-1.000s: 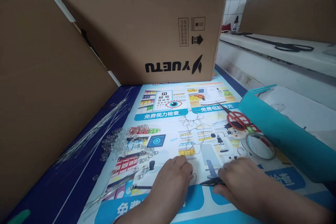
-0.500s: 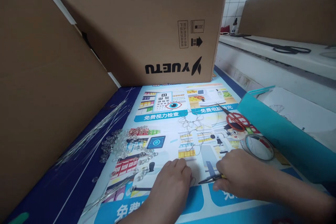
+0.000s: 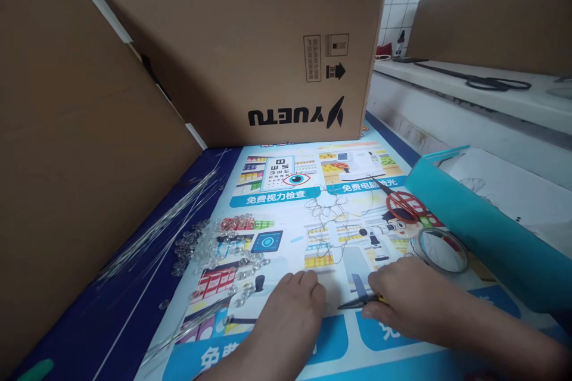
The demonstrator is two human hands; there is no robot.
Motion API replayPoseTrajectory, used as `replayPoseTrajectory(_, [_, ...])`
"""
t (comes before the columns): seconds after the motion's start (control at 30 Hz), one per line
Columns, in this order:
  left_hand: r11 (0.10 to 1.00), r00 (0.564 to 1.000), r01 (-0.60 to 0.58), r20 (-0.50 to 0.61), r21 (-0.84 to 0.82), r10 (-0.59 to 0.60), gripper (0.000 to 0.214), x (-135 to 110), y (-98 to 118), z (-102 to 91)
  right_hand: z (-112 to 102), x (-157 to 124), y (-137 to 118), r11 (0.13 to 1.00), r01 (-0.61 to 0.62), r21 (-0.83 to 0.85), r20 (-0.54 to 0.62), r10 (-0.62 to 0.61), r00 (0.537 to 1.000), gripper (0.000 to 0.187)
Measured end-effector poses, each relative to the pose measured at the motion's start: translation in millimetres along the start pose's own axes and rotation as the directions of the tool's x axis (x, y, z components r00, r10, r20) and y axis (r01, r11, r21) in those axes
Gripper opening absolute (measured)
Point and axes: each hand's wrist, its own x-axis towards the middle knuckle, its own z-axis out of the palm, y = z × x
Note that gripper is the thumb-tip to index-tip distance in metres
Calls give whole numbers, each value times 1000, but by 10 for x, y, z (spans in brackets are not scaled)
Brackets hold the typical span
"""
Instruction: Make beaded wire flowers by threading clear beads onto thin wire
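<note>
Low in the middle of the view, my left hand (image 3: 292, 312) is closed with its back up, fingertips mostly hidden. A thin bent wire (image 3: 329, 308) sticks out from beside its thumb and forefinger. My right hand (image 3: 400, 289) is wrapped round a pair of pliers (image 3: 360, 302), whose dark pointed jaws aim left at the wire, a short gap away from it. Bent wire pieces (image 3: 324, 208) lie in a loose tangle on the printed sheet beyond both hands. Left of them, many clear glass beads (image 3: 201, 244) are spread in a pile.
Straight thin wires (image 3: 165, 220) lie along the left side. Red-handled scissors (image 3: 404, 205) and a roll of tape (image 3: 440, 250) rest at the right, beside a teal box (image 3: 487, 232). Cardboard panels (image 3: 223, 53) stand at the back and left. Black scissors (image 3: 496, 83) lie on a ledge.
Both hands, the pliers and the wire hold nearly the same places. The whole view has shifted very slightly.
</note>
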Motion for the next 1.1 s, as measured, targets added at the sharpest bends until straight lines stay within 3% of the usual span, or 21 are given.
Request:
replayPoseTrajectory(0.17, [956,989,150,46,-250,-143,18,-29,-33,-144,64,-4,57,999,-21,49,-19,22,1000,32])
replayPoseTrajectory(0.27, [858,968,249,104,-448,-227,13,-43,-74,-178,116,17,84,996,-35,77,-44,38,998,32])
replayPoseTrajectory(0.33, [779,970,233,83,-583,-228,10,-48,-110,-148,140,28,83,996,-29,90,-57,34,998,31])
replayPoseTrajectory(0.4, [663,973,184,40,-726,-226,9,-47,-146,-96,162,34,71,994,-16,110,-87,25,996,28])
replayPoseTrajectory(0.53, [299,963,138,58,-944,-261,16,-31,-201,-18,245,49,49,987,45,151,-232,-9,973,23])
replayPoseTrajectory(0.63, [152,945,157,104,-976,-309,30,-19,-230,3,344,72,52,984,96,151,-350,-38,936,21])
replayPoseTrajectory(0.83, [98,916,171,122,-980,-381,25,5,-263,42,482,112,54,980,166,111,-499,-89,862,20])
replayPoseTrajectory(0.93, [-6,916,139,131,-990,-380,30,8,-260,51,506,121,56,977,193,94,-534,-114,838,21])
replayPoseTrajectory(1.1, [-186,918,86,150,-979,-366,37,-22,-253,31,538,124,66,974,202,104,-529,-118,840,21])
